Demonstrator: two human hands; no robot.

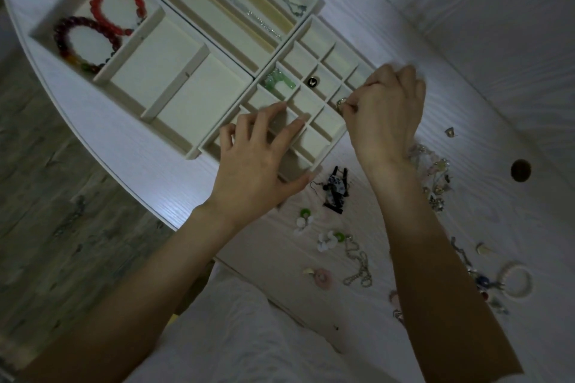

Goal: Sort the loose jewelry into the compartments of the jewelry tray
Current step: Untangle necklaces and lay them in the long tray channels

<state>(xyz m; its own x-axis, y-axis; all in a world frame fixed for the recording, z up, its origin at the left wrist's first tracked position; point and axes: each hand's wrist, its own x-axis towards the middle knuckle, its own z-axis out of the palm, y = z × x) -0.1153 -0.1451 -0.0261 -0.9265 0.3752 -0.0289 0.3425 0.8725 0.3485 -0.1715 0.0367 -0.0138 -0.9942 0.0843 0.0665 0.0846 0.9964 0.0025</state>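
text: none legible | labels: none | numbers: none

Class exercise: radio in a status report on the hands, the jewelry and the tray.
Left hand flat on grid tray, steadying. Right hand pinching small ring over an edge compartment. Loose jewelry pile waiting; nothing blocking.

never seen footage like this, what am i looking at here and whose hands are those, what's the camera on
There is no machine here: a person wears a single camera on the head, looking down at their own two bare hands. On the white table lies a cream jewelry tray with many compartments. Two beaded bracelets lie in one large compartment, and a green piece in a small one. The right hand pinches a small ring over a small compartment. The left hand rests open on the tray's near edge. Loose jewelry not yet sorted lies scattered on the table near the right arm.
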